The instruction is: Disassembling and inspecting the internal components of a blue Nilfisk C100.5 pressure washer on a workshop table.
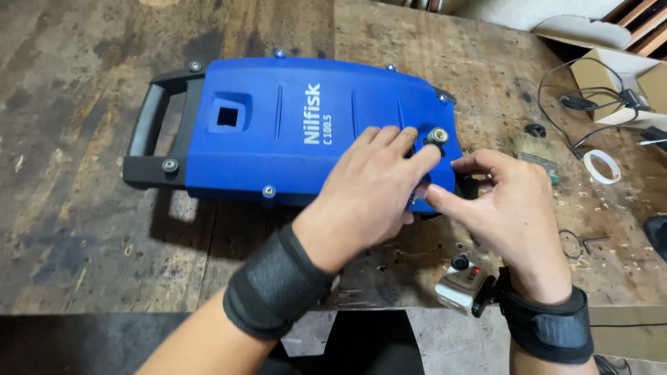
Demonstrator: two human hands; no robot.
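Note:
A blue pressure-washer housing [278,132] with a black handle [149,132] lies flat on a worn wooden workbench [83,229]. My left hand [372,191] rests palm-down on the housing's right end, its fingertips beside a round metal fitting [436,135]. My right hand [511,208] is at the housing's right edge, thumb and forefinger pinched at a dark part there; what they pinch is hidden. Both wrists wear black straps, and a small camera [458,285] hangs on the right one.
A roll of white tape [602,167], a brush [535,149] and a hex key [594,242] lie right of the housing. A cardboard box [625,83] with black cables [577,104] sits at the far right. The bench's front edge runs just below my wrists.

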